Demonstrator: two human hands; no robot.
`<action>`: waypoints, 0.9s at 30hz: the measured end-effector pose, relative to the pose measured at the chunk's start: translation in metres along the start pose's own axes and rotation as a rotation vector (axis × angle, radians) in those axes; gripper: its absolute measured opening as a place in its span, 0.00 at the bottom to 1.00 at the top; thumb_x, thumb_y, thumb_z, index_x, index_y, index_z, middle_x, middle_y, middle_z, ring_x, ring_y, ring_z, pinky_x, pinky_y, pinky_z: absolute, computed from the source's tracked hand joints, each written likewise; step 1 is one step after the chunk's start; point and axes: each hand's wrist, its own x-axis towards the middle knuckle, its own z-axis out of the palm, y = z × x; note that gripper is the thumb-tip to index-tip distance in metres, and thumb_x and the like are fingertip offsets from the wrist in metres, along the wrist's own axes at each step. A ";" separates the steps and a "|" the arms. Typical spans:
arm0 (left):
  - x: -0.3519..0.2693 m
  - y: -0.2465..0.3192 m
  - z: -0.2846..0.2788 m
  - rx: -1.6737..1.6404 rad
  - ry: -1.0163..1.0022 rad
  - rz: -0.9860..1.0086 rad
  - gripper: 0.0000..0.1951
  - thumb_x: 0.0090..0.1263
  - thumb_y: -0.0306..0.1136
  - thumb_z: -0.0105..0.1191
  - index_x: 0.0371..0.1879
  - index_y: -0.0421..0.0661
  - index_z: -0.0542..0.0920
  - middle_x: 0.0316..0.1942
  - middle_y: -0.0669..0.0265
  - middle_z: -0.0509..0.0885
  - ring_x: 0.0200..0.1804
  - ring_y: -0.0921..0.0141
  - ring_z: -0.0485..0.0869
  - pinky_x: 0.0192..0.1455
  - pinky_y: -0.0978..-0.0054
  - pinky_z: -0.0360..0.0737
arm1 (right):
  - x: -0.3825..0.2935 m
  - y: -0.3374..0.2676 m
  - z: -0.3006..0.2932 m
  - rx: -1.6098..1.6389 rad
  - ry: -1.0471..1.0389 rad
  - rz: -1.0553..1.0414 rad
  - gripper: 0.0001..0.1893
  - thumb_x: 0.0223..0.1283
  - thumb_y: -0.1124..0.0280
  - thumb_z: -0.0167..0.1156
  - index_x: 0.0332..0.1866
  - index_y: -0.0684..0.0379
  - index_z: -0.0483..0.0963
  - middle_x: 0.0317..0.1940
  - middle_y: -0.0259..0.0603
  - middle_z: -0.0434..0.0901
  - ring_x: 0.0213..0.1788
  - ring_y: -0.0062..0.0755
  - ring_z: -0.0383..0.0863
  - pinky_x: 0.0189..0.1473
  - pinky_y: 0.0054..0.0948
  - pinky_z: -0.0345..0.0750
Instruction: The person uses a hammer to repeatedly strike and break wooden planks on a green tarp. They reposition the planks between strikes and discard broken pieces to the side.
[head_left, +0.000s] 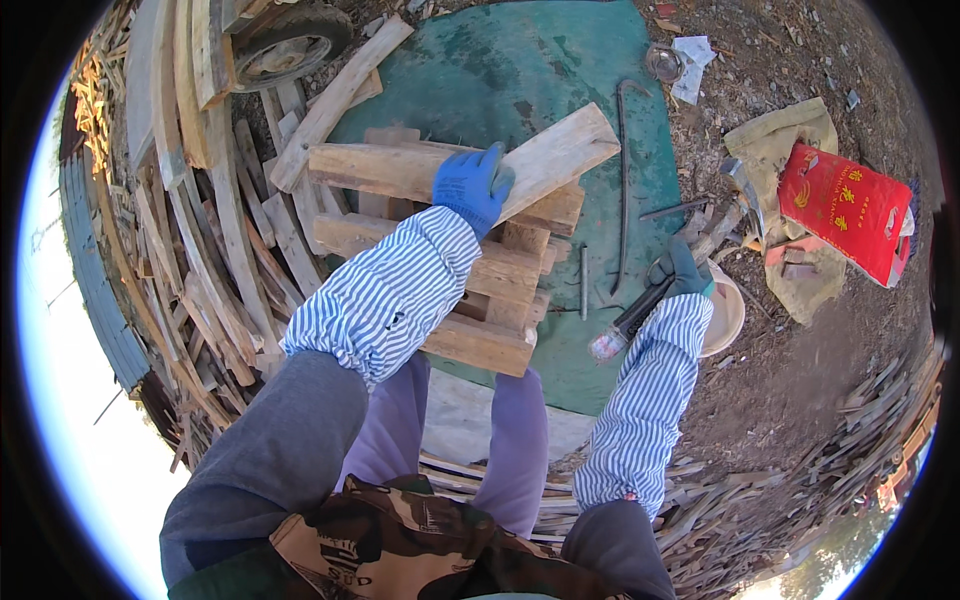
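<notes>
My left hand (471, 187), in a blue work glove, grips a short wooden board (562, 161). That board lies slantwise over a stack of wooden blocks and planks (480, 266) in front of my knees. Off to the right, my right hand (679, 268) wears a dark green glove. Its fingers are closed around the dark handle of a hammer-like tool (637, 315), whose butt end is wrapped in something clear. A metal tool head (745, 191) shows beyond the hand; the exact kind is hard to tell. Partly under that hand and sleeve stands a pale bucket (726, 319).
A crowbar (622, 187) and a metal rod (584, 281) lie on the green sheet (510, 60). A red bag (844, 210) bearing writing rests on a beige sack (787, 124). Piled boards (225, 225) and a wheel (289, 52) stand left; a glass jar (665, 62) sits far right.
</notes>
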 end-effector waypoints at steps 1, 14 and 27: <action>-0.001 -0.001 0.000 0.016 -0.004 0.004 0.23 0.73 0.38 0.54 0.63 0.39 0.77 0.47 0.48 0.86 0.51 0.49 0.82 0.59 0.52 0.76 | 0.006 0.011 0.000 -0.043 -0.101 0.023 0.09 0.62 0.71 0.69 0.40 0.61 0.76 0.17 0.37 0.73 0.15 0.32 0.73 0.20 0.34 0.74; 0.000 -0.003 -0.002 0.003 -0.008 0.031 0.22 0.74 0.38 0.53 0.61 0.37 0.78 0.45 0.46 0.85 0.49 0.48 0.82 0.55 0.51 0.76 | 0.023 0.013 -0.015 0.139 0.108 0.061 0.06 0.65 0.69 0.67 0.41 0.54 0.75 0.15 0.27 0.61 0.13 0.24 0.63 0.17 0.29 0.64; 0.001 -0.001 -0.009 0.023 -0.041 0.023 0.22 0.73 0.37 0.53 0.61 0.37 0.78 0.47 0.46 0.85 0.50 0.48 0.81 0.56 0.51 0.76 | 0.028 0.019 -0.018 0.122 -0.029 0.103 0.07 0.64 0.71 0.66 0.37 0.55 0.73 0.15 0.29 0.64 0.13 0.25 0.65 0.17 0.31 0.67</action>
